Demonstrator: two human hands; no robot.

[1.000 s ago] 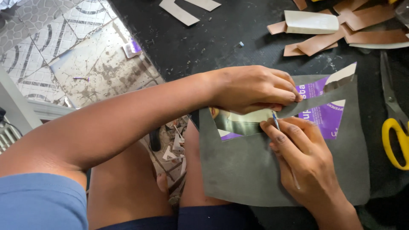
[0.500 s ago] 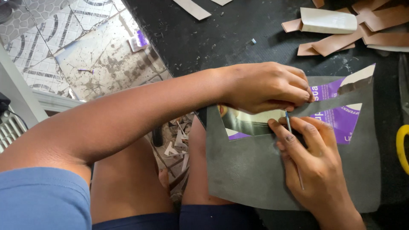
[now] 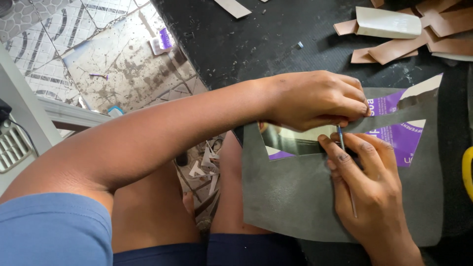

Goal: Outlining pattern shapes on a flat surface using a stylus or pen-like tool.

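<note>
A grey sheet of material (image 3: 295, 197) lies over my lap and the edge of the black worktable (image 3: 246, 44). On it rests a purple and white paper pattern piece (image 3: 399, 133). My left hand (image 3: 315, 98) reaches across and presses the pattern down with its fingertips. My right hand (image 3: 369, 192) holds a thin pen (image 3: 345, 162) upright, its tip against the pattern's edge just below my left fingers.
Brown and white cut strips (image 3: 394, 29) lie at the table's far right. A yellow scissors handle (image 3: 467, 172) shows at the right edge. Scraps (image 3: 204, 167) litter the tiled floor (image 3: 98, 64) on the left, beside a grey frame (image 3: 34, 113).
The view has shifted slightly, so hands and sheet sit further right and lower in frame. Both hands keep the same grip; the pen tip stays at the pattern's edge.
</note>
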